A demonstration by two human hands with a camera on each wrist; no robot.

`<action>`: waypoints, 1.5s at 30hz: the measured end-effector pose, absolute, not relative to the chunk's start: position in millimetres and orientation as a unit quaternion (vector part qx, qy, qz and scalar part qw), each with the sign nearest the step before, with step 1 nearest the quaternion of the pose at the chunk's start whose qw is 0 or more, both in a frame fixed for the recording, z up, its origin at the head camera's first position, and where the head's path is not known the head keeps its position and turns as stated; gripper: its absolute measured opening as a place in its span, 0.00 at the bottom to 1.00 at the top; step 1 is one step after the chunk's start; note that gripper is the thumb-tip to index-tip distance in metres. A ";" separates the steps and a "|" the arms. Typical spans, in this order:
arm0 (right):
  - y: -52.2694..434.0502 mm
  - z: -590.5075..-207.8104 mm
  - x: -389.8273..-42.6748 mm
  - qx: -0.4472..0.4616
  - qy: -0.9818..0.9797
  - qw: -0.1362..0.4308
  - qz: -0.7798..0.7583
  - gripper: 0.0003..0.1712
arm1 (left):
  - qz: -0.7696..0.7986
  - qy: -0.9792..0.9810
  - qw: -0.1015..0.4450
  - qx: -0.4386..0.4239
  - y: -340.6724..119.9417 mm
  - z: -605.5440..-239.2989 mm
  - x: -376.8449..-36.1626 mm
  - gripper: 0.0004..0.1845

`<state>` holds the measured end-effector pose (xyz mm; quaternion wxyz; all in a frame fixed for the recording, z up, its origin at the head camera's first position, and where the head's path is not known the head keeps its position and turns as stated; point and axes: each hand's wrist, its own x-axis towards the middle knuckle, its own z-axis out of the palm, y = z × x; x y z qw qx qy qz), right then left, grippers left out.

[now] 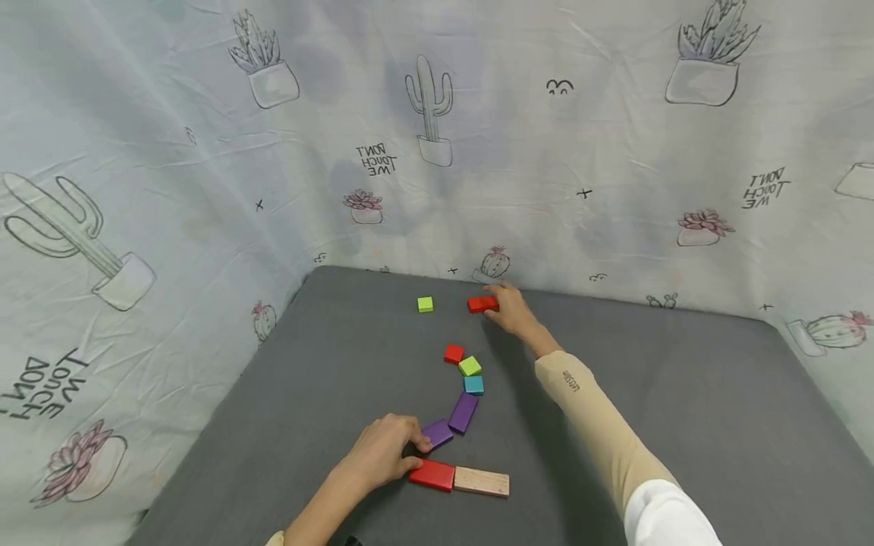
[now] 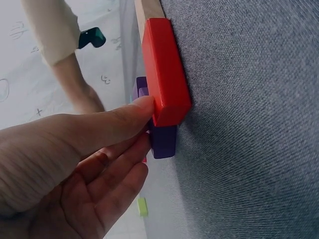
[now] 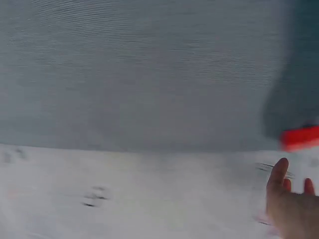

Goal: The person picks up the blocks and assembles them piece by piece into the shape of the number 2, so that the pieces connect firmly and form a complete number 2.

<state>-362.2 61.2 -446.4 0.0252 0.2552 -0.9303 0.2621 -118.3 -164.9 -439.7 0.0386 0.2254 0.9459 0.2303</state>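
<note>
My left hand (image 1: pixel 388 447) touches the end of a red rectangular block (image 1: pixel 433 475) with its thumb, while its forefinger lies against a purple block (image 1: pixel 438 433). In the left wrist view the thumb meets the red block (image 2: pixel 164 72) and the other fingers reach toward the purple block (image 2: pixel 163 142), fairly straight. At the back of the table my right hand (image 1: pixel 514 309) is beside a red block (image 1: pixel 482 304). The right wrist view has its fingers spread, a small gap from the blurred red block (image 3: pixel 300 138).
A plain wooden block (image 1: pixel 481 481) abuts the red one. A curve runs upward through another purple block (image 1: pixel 463 413), a blue block (image 1: pixel 473 385), a green block (image 1: pixel 470 366) and a red cube (image 1: pixel 454 353). Another green block (image 1: pixel 425 304) lies farther back. Patterned cloth (image 1: pixel 478 152) hangs behind.
</note>
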 end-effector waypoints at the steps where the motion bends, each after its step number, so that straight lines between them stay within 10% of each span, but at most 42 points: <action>1: 66.1 -451.3 -367.6 0.245 -0.934 0.014 0.261 0.31 | 0.232 0.945 0.037 0.228 -164.2 -440.2 -117.8 0.11; 10: 76.0 -525.5 -401.3 0.310 -0.915 -0.019 0.258 0.28 | 0.255 0.940 0.061 0.221 -159.5 -448.3 -105.7 0.11; 29: 79.6 -446.9 -380.6 0.178 -0.930 0.081 0.311 0.12 | 0.249 0.942 0.049 0.220 -164.1 -441.0 -114.7 0.11; 45: 42.8 -409.4 -359.4 0.258 -0.877 0.092 0.395 0.18 | 0.242 0.946 0.047 0.209 -156.1 -441.8 -126.1 0.11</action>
